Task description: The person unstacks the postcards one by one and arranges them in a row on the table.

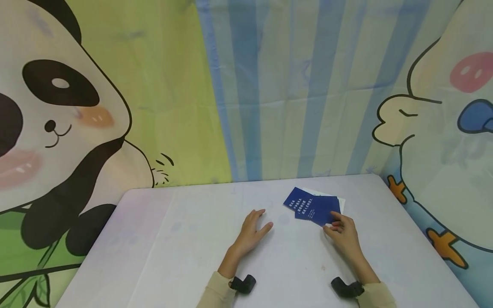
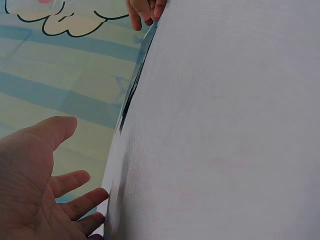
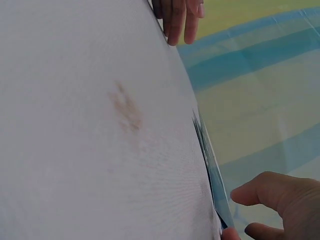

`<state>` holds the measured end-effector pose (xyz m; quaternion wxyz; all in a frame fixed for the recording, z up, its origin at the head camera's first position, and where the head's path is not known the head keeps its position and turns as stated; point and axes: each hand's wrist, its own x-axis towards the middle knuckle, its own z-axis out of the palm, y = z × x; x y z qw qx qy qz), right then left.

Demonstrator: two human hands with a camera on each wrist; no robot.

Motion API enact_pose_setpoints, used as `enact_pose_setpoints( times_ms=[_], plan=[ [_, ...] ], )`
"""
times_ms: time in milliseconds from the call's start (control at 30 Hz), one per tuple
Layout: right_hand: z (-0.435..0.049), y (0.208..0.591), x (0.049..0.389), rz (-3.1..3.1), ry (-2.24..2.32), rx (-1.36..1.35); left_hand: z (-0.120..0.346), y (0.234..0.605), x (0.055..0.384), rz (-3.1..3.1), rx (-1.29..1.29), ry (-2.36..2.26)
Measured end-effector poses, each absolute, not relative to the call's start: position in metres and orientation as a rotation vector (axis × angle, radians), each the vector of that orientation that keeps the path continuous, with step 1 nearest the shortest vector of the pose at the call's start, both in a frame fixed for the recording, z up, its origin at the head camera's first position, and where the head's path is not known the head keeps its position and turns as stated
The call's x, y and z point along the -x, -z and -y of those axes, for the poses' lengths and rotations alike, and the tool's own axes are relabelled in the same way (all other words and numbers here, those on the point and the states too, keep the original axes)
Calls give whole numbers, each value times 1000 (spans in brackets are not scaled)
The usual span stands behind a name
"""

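Several dark blue cards [image 1: 319,207] with white printing lie overlapped on the white table [image 1: 192,239], toward its far right side. A white card edge [image 1: 342,205] sticks out from beneath them. My right hand [image 1: 344,235] is at the near right corner of the cards, fingertips over the blue surface and the thumb lower, apart from the fingers. In the right wrist view, the right thumb [image 3: 265,192] stands beside the thin card edges. Left of the cards, my left hand [image 1: 250,233] hovers close over the table with fingers spread and nothing in it.
A curtain [image 1: 277,94] with blue stripes hangs behind the table's far edge. Printed panda [image 1: 111,171] and white cartoon figure [image 1: 443,171] panels flank it. Each wrist carries a black camera mount [image 1: 243,284]. A small brown stain [image 3: 126,107] marks the tabletop.
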<state>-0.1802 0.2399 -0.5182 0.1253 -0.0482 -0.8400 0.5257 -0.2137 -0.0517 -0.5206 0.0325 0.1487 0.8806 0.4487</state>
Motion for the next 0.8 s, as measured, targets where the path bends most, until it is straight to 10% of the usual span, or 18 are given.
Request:
enact_pose_setpoints(
  times_ms=[800],
  plan=[
    [-244,516,186,2576,-1490,154,3,523,256,-2778,-611,-1183]
  ],
)
